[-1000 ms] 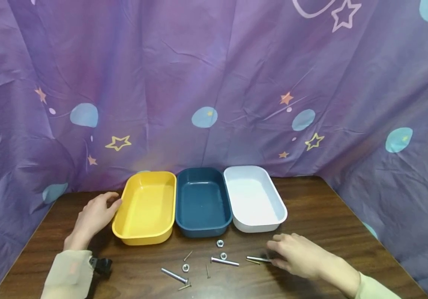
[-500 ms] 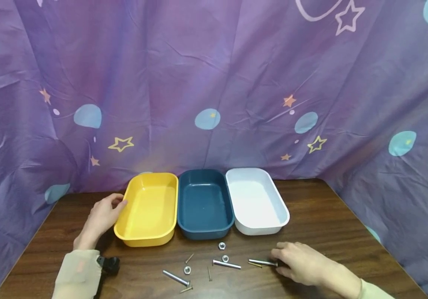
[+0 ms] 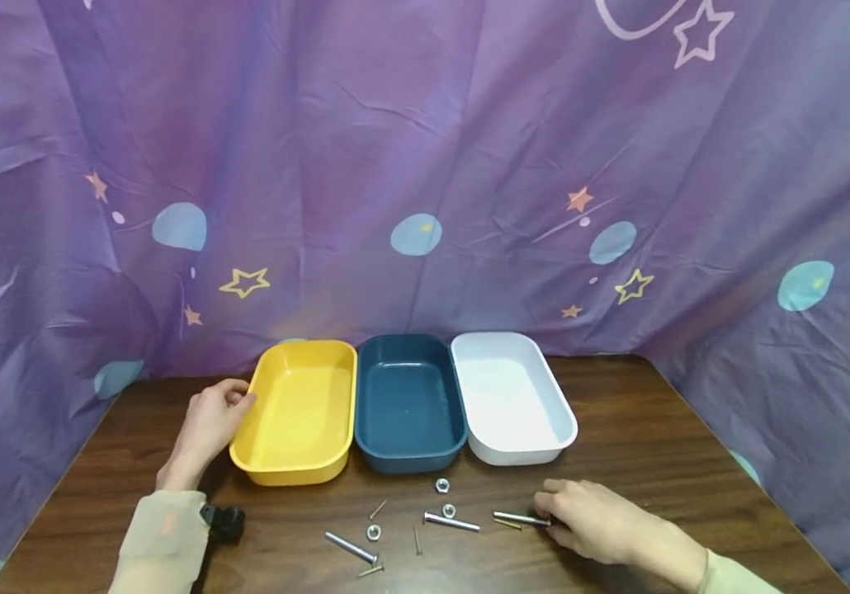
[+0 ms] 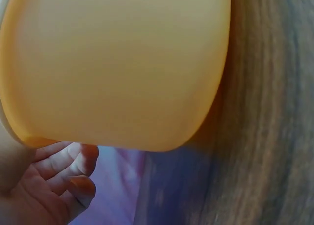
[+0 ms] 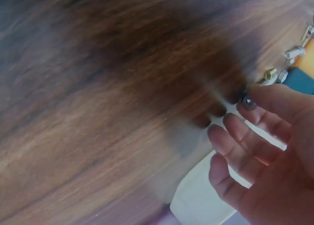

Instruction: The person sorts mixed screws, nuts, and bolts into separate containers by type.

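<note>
Head view: the right hand (image 3: 590,520) has settled, so one bolt (image 3: 518,519) is now pinched. Left hand (image 3: 210,419) (fingers loosely bent) touches the yellow tray (image 3: 302,412).

Room to pass runs from the right hand (image 3: 584,518) to the far right corner of the surface (image 3: 621,429), beside the white tray (image 3: 518,454). That tray, the blue tray (image 3: 411,464) and yellow tray (image 3: 295,475) line the far edge; the left hand (image 3: 211,419) narrows the left-edge lane. Bolts (image 3: 451,523) and nuts (image 3: 442,485) obstruct the middle.

The left hand (image 4: 46,188), fingers loosely bent, is at the edge of the yellow tray (image 4: 117,72); purple cloth (image 4: 115,185) shows beyond the tray, wood-grained counter (image 4: 270,107) beside it.
</note>
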`<move>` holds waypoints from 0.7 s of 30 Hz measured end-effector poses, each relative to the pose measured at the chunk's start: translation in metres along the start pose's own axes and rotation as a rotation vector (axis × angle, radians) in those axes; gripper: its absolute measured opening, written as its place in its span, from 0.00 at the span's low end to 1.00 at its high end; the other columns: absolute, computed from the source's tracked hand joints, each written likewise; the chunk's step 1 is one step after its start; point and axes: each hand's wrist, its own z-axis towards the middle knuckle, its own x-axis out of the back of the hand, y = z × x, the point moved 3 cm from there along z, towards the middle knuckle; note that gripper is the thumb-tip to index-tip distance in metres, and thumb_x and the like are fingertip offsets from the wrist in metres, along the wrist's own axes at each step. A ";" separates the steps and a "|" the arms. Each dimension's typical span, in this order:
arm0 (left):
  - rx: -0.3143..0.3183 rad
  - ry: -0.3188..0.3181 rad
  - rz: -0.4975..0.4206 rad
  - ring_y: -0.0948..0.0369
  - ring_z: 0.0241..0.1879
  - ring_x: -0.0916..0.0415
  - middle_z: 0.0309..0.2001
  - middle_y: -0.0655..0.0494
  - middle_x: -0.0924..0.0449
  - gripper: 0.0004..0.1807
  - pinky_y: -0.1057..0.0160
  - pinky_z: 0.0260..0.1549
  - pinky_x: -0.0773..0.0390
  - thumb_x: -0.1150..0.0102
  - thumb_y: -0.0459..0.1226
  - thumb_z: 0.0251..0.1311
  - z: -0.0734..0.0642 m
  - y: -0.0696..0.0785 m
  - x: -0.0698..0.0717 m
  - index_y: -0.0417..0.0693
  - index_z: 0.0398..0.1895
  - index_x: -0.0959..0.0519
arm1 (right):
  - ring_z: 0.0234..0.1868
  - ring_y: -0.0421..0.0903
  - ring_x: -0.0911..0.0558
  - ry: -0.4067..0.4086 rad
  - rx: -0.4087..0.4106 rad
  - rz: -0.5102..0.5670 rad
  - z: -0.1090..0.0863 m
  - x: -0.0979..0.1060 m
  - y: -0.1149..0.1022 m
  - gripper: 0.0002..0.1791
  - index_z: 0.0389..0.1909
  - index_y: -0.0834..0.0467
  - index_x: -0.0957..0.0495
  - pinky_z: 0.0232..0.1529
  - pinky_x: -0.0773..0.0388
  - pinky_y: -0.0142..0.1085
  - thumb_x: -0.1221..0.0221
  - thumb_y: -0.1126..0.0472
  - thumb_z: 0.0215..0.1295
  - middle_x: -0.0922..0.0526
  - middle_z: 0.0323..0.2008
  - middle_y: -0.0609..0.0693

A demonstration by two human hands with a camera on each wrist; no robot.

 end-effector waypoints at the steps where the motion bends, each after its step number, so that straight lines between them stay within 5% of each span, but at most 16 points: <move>1: -0.005 -0.002 0.001 0.53 0.30 0.24 0.30 0.47 0.19 0.13 0.57 0.30 0.27 0.41 0.35 0.63 0.001 0.000 -0.001 0.32 0.45 0.20 | 0.23 0.31 0.33 0.003 -0.001 -0.016 0.000 0.000 0.000 0.16 0.25 0.45 0.30 0.19 0.34 0.34 0.31 0.64 0.49 0.34 0.26 0.34; 11: -0.011 0.012 0.008 0.50 0.31 0.22 0.31 0.45 0.18 0.14 0.55 0.30 0.27 0.41 0.35 0.63 0.000 0.000 0.000 0.31 0.45 0.21 | 0.24 0.38 0.26 0.154 -0.012 -0.220 0.008 0.000 -0.002 0.15 0.24 0.42 0.29 0.20 0.34 0.38 0.31 0.57 0.41 0.34 0.23 0.34; 21: -0.020 0.027 0.010 0.51 0.29 0.23 0.29 0.47 0.19 0.13 0.56 0.30 0.28 0.41 0.35 0.63 -0.003 0.000 -0.002 0.33 0.46 0.20 | 0.27 0.42 0.24 0.263 0.088 -0.319 0.019 0.011 -0.010 0.17 0.21 0.44 0.32 0.21 0.33 0.37 0.31 0.57 0.39 0.33 0.23 0.37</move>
